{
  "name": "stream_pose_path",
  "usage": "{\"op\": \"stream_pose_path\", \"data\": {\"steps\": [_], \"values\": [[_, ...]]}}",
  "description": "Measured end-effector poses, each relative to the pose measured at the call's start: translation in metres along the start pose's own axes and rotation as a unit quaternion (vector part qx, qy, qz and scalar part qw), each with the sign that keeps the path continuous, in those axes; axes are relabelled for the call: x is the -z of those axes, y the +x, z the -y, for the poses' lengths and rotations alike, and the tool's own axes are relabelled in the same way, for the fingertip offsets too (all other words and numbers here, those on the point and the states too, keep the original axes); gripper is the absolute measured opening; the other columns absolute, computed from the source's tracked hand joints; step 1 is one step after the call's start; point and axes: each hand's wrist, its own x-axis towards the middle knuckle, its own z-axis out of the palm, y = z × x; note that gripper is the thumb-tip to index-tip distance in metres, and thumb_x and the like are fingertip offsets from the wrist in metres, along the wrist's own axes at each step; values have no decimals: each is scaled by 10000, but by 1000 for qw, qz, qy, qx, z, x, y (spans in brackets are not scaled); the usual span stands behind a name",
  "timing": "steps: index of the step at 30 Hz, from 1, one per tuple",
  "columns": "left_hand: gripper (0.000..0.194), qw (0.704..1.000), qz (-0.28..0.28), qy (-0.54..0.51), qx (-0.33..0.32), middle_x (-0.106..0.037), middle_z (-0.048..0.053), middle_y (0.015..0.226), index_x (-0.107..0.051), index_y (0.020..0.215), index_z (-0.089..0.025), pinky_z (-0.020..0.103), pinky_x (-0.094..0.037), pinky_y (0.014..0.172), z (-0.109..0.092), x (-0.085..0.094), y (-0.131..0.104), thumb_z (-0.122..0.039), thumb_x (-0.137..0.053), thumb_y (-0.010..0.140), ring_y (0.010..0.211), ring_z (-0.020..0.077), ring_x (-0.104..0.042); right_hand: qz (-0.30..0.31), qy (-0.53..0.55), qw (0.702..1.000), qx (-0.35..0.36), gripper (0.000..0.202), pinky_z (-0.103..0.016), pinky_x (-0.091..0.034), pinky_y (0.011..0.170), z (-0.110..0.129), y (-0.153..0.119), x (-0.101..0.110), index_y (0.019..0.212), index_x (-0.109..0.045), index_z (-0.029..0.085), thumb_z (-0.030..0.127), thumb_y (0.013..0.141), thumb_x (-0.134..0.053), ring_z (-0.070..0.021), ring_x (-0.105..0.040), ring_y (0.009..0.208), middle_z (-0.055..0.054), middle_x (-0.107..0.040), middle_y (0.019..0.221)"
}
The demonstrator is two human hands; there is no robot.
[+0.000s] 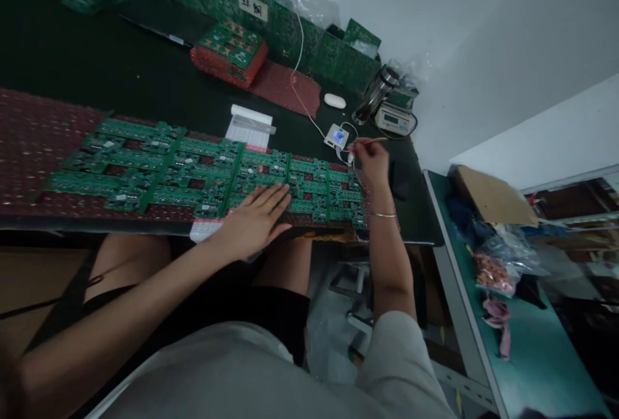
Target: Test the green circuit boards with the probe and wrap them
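Observation:
My left hand (264, 209) lies with its fingers outstretched on a row of green circuit boards (196, 167), across the middle of the row. My right hand (374, 161) is above the row's right end, fingers pinched on a thin wired connector (350, 157). Its exact grip is partly hidden by the fingers. Close to the fingertips, on the left, a small white device (337, 136) with a lit screen stands on the table, with wires running from it. Red bubble wrap (29, 148) lies under the boards. Paper (249, 138) with a ruler (254, 124) on it sticks out behind them.
At the back, a stack of boards (232, 45) rests in red wrap beside green board-walled bins (309, 45). A white oval object (334, 100), a metal flask (377, 93) and a meter with a display (394, 119) stand at the right. A green side table (532, 341) holds bags.

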Motion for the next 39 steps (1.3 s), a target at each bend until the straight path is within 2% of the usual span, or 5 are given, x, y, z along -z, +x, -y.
{"op": "stream_pose_path", "data": {"steps": [5,16,26,32,39], "values": [[540,999,23,-42,-1,-490,170,1650,-615,1525,-167,564,-329,1332,-21,-17,-4,-387,-575,1033,1553,350,-466,185,-13,982,-18,475,-360,-639,760,-22,-26,-58,984,-678,225,695,966,-616,-200,-778,796,-75,-792,982],[447,994,-82,-43,64,-600,144,1569,-663,1422,-228,617,-424,1261,2,16,-45,-428,-508,1053,1497,376,-527,192,-184,961,80,224,-400,-524,988,-12,-26,-67,829,-639,245,347,1022,-690,-257,-674,987,-61,-735,941],[322,974,-114,-17,193,-663,65,1460,-643,1325,-308,566,-498,1187,19,42,-102,-413,-511,1051,1395,334,-599,212,-201,948,124,144,-430,-503,1034,-15,-29,-64,940,-698,257,334,1048,-641,-271,-647,1024,-63,-733,995],[341,873,-256,-121,398,-658,54,871,-617,878,-263,420,-582,819,-3,30,-127,-603,-615,898,863,264,-670,179,-183,959,121,321,-421,-533,994,-27,-31,-68,1002,-691,238,492,1092,-518,-263,-670,1029,-92,-738,1066],[738,711,-178,-374,567,-737,56,891,-714,899,-201,316,-503,704,5,24,-125,-821,-801,510,811,227,-642,156,-166,967,118,379,-444,-549,993,-29,-37,-70,993,-694,246,554,1084,-493,-263,-672,1024,-102,-740,1063]]}}
